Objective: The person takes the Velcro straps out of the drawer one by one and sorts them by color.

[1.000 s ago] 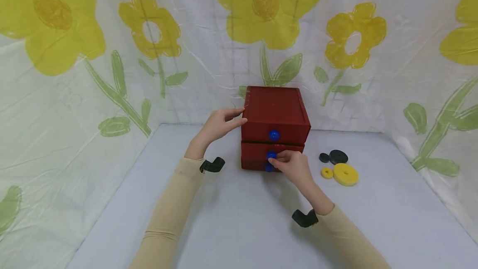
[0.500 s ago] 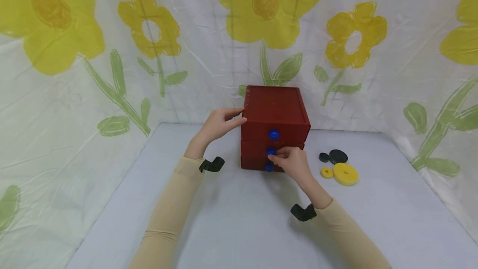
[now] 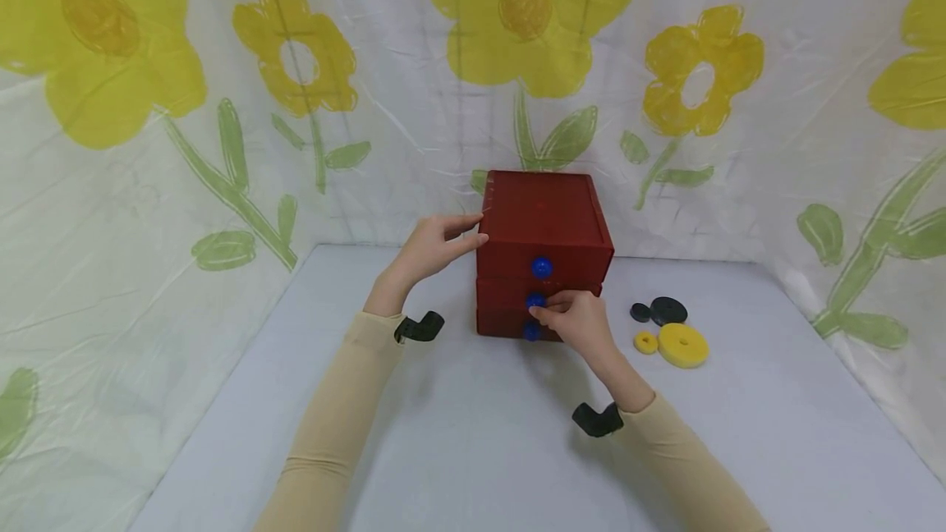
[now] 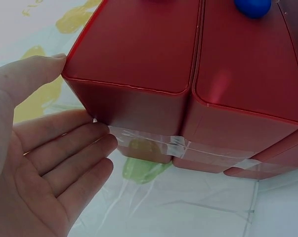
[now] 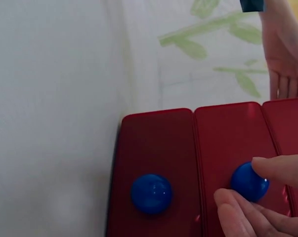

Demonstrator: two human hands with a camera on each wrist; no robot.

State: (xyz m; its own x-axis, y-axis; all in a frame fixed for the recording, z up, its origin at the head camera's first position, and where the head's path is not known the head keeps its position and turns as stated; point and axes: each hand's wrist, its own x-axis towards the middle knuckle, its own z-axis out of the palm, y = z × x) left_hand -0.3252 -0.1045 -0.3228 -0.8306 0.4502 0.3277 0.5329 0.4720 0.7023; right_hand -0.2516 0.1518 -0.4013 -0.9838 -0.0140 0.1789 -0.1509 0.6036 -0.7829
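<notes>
A red chest of drawers [image 3: 543, 208] with three stacked drawers stands at the back of the table, a round blue knob on each front. My right hand [image 3: 587, 327] pinches the middle knob [image 5: 248, 181] between thumb and fingers. That drawer's front [image 5: 228, 133] sits about level with its neighbours. My left hand [image 3: 424, 253] touches the chest's upper left side, fingers straight and thumb on the front edge, as the left wrist view shows. Below the right hand is the bottom knob [image 5: 151, 193], and above it the top knob [image 3: 542, 268].
Right of the chest lie two black discs, a large one [image 3: 668, 311] and a small one [image 3: 640, 313], and two yellow rings, a large one [image 3: 683, 346] and a small one [image 3: 646, 342]. A flower-printed sheet [image 3: 406, 162] hangs behind the white table [image 3: 458, 442].
My right hand has moved slightly forward with the middle knob, and the dark gap under the top drawer has closed. In the last half second little differs; the left hand stays put.
</notes>
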